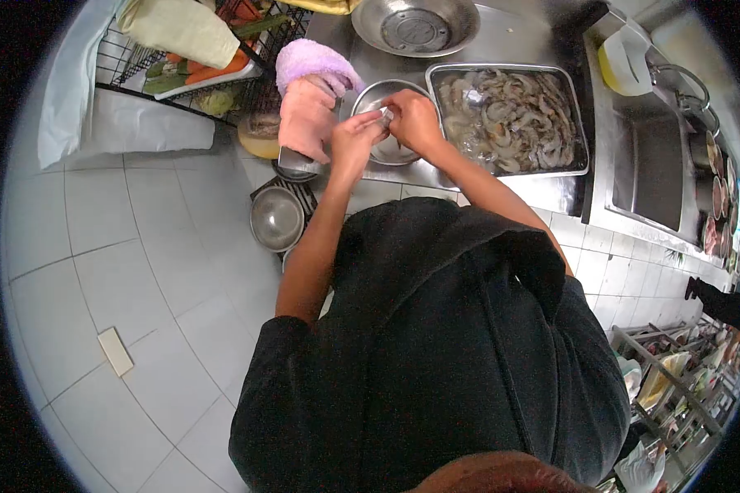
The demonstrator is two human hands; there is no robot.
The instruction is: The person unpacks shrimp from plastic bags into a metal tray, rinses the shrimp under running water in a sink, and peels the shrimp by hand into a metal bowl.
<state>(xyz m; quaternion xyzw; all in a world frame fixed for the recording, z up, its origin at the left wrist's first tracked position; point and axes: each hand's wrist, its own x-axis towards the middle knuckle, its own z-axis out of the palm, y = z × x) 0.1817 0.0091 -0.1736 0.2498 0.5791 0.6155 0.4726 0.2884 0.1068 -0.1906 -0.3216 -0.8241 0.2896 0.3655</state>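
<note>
Over a small steel bowl (pixel 397 86) my left hand (pixel 357 138) and my right hand (pixel 416 123) meet with fingertips pinched together. Between them is a small greyish shrimp (pixel 386 117), mostly hidden by the fingers. Pale pieces lie at the bottom of the bowl, too small to make out. Just right of the bowl, a metal tray (pixel 581 123) holds many raw, unpeeled shrimp (pixel 510 115) in liquid. Left of my hands lie a pink cloth (pixel 304 123) and a lilac towel (pixel 308 62) at the counter's edge.
A larger steel bowl (pixel 415 25) stands behind on the steel counter (pixel 501 33). To the right is a sink (pixel 649 156) with a white and yellow container (pixel 625 62). Vegetable crates (pixel 197 74) stand at upper left. Another bowl (pixel 277 218) sits low beside my left arm.
</note>
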